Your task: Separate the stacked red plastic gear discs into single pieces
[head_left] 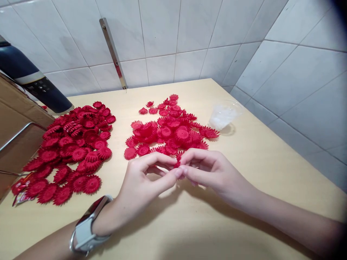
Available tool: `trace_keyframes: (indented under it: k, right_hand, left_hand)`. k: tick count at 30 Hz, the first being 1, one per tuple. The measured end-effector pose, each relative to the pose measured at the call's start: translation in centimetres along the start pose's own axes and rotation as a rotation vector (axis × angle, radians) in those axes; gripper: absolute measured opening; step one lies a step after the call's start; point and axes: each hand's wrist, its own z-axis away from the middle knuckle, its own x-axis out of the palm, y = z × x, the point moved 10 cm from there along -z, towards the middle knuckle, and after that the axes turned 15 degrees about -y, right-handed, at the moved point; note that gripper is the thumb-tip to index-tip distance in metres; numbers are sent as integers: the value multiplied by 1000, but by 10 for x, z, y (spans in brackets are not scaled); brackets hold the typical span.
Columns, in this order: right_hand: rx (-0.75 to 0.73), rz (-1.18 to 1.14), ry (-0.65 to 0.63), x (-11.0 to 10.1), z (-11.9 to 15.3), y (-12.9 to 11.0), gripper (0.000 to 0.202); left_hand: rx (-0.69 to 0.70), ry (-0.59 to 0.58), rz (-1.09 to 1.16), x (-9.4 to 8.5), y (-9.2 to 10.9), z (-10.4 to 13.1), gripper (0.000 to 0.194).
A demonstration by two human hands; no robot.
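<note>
Fingertips of my left hand (154, 175) and my right hand (210, 168) meet around a small red fringed flower piece (179, 157). Both hands are closed in a pinch on it, and the fingers cover most of it. Just beyond them lies a loose pile of red fringed flower pieces (182, 133), round with toothed edges and a small dot at the centre. A second, denser heap of the same red pieces (78, 153) spreads over the table to the left. A watch with a pale strap (90, 224) is on my left wrist.
A clear plastic cup (223, 117) with white material inside stands at the right of the pile. A dark blue bottle (35, 77) leans over a cardboard box (20, 133) at the left. Tiled walls (159, 29) border the pale wooden table (260, 162).
</note>
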Motion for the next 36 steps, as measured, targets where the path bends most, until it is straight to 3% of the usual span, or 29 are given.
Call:
trace_keyframes:
  k: [5, 11, 16, 20, 24, 27, 31, 36]
  right_hand:
    - [26, 32, -33, 5, 1, 3, 10]
    - [27, 89, 40, -2, 4, -2, 14]
    - [-25, 41, 227, -25, 7, -5, 16]
    - [-8, -100, 277, -34, 7, 5, 25]
    - [9, -19, 65, -9, 2, 4, 18]
    - [31, -9, -80, 11, 1, 5, 13]
    - [-16, -22, 4, 4, 2, 1, 13]
    - [-35, -11, 41, -2, 1, -2, 12]
  left_hand:
    - [-23, 41, -61, -6, 3, 0, 10]
    - [3, 309, -89, -53, 3, 0, 11]
    - [-4, 436, -110, -79, -4, -1, 7]
    - [-25, 411, -172, -73, -3, -1, 11]
    - [-19, 361, -300, -56, 8, 2, 11]
    - [75, 284, -429, -37, 22, 5, 9]
    - [203, 188, -502, -16, 37, 11, 8]
    - [184, 166, -389, -13, 33, 11, 9]
